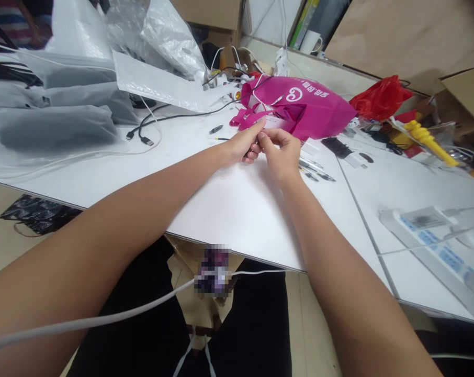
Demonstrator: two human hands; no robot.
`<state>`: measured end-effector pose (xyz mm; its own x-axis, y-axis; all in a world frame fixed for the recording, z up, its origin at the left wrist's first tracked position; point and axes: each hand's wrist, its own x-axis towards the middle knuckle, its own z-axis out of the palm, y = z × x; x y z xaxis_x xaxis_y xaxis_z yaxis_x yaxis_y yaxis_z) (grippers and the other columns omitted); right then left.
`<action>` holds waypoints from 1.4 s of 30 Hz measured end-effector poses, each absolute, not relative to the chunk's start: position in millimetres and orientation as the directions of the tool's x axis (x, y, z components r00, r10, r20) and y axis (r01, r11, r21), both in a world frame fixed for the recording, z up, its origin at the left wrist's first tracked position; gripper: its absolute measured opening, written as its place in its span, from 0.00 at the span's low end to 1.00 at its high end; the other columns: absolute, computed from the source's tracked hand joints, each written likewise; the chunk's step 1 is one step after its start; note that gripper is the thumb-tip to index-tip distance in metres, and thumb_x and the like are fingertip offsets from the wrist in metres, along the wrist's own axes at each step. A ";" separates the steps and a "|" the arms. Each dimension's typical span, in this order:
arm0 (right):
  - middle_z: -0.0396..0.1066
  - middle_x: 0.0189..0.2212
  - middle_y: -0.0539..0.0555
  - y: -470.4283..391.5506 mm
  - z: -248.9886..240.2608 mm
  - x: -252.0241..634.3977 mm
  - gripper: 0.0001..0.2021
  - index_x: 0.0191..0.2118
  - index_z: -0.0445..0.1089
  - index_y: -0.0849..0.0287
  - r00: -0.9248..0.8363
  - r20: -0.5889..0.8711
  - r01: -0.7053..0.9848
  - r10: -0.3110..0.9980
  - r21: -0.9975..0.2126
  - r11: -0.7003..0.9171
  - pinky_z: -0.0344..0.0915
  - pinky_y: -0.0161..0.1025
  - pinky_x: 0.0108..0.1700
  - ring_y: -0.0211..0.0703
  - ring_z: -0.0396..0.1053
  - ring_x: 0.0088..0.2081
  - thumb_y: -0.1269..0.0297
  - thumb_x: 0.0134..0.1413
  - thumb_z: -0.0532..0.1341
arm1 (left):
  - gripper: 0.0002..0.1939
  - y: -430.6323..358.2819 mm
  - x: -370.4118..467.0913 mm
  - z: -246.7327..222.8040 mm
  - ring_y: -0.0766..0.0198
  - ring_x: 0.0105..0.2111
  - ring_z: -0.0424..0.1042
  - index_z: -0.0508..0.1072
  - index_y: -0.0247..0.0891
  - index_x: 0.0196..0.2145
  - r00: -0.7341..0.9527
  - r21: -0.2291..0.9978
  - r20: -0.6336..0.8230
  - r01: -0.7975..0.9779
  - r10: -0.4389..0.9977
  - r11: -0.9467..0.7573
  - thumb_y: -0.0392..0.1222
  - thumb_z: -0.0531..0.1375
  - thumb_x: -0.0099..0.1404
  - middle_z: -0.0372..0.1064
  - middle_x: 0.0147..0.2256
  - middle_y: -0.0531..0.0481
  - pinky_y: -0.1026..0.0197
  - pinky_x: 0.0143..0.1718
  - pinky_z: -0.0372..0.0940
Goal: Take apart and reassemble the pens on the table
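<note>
Both hands meet over the white table (237,201), just in front of a magenta bag (319,107). My left hand (247,144) is closed, its fingers curled around something small and dark that I cannot make out. Thumb and forefinger of my right hand (280,152) are pinched together against the left fingers; what they grip, if anything, is hidden. Thin pen-like items (317,170) lie to the right of my right hand. A small dark piece (215,129) and a thin stick (222,139) are beyond my left wrist.
Grey plastic packages (56,128) and black cable ends (146,140) are at the left. A power strip (437,246) lies at the right, with a red bag (382,98) and a yellow tool (429,141) behind. A white cable (143,309) crosses low in front.
</note>
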<state>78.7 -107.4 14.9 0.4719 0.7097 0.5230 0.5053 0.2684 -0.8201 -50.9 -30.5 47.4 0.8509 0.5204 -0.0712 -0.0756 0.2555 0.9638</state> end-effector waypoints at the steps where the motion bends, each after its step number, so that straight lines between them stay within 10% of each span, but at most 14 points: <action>1: 0.84 0.39 0.52 -109.7 17.3 75.3 0.11 0.42 0.84 0.53 0.488 0.503 0.490 0.714 -0.834 0.253 0.83 0.48 0.58 0.48 0.84 0.47 0.50 0.68 0.74 | 0.37 -30.5 -51.4 48.0 0.70 0.21 0.43 0.58 0.44 0.29 0.850 0.965 -0.073 -0.072 0.521 0.253 0.77 0.51 0.83 0.44 0.23 0.61 0.64 0.23 0.42; 13: 0.81 0.39 0.52 -108.5 16.8 73.7 0.15 0.42 0.79 0.51 0.542 0.437 0.388 0.717 -0.888 0.248 0.81 0.39 0.44 0.45 0.81 0.46 0.45 0.69 0.74 | 0.36 -21.9 -55.0 46.9 0.67 0.24 0.41 0.60 0.44 0.29 0.877 0.961 -0.031 -0.105 0.480 0.255 0.76 0.60 0.79 0.44 0.24 0.60 0.62 0.26 0.43; 18: 0.81 0.40 0.51 -105.0 11.7 76.6 0.15 0.43 0.78 0.52 0.561 0.433 0.382 0.706 -0.892 0.243 0.78 0.38 0.41 0.43 0.79 0.42 0.46 0.69 0.73 | 0.29 -18.5 -55.0 48.0 0.67 0.24 0.42 0.59 0.43 0.27 0.873 0.974 0.011 -0.119 0.488 0.191 0.60 0.59 0.84 0.43 0.23 0.59 0.61 0.27 0.44; 24: 0.78 0.38 0.50 -100.6 5.1 78.6 0.15 0.41 0.77 0.53 0.572 0.413 0.408 0.709 -0.893 0.190 0.73 0.36 0.36 0.40 0.76 0.37 0.47 0.68 0.73 | 0.24 11.3 -70.2 64.1 0.64 0.23 0.45 0.56 0.44 0.26 0.650 0.995 0.008 0.067 0.760 -0.068 0.50 0.58 0.80 0.44 0.22 0.56 0.55 0.29 0.45; 27: 0.78 0.38 0.50 -100.5 6.5 76.3 0.08 0.41 0.77 0.54 0.615 0.344 0.340 0.709 -0.927 0.156 0.70 0.32 0.31 0.38 0.76 0.35 0.56 0.68 0.70 | 0.23 38.2 -88.0 66.0 0.61 0.30 0.58 0.65 0.44 0.27 0.425 0.895 0.117 0.347 0.898 -0.281 0.49 0.56 0.83 0.52 0.21 0.54 0.54 0.36 0.55; 32: 0.76 0.36 0.48 -101.6 9.6 73.3 0.05 0.39 0.76 0.55 0.646 0.276 0.292 0.712 -0.951 0.104 0.69 0.29 0.28 0.35 0.74 0.33 0.62 0.68 0.69 | 0.08 64.6 -109.4 51.3 0.55 0.41 0.68 0.77 0.42 0.35 0.506 0.617 0.193 0.603 0.841 -0.505 0.44 0.72 0.67 0.71 0.34 0.48 0.52 0.45 0.59; 42: 0.76 0.33 0.47 -105.7 16.5 67.6 0.06 0.37 0.75 0.55 0.653 0.203 0.248 0.729 -0.967 0.047 0.67 0.28 0.26 0.34 0.74 0.29 0.69 0.69 0.68 | 0.07 65.1 -106.0 45.7 0.55 0.37 0.73 0.81 0.42 0.36 0.704 0.428 0.030 0.632 0.710 -0.646 0.41 0.69 0.57 0.79 0.36 0.46 0.54 0.42 0.61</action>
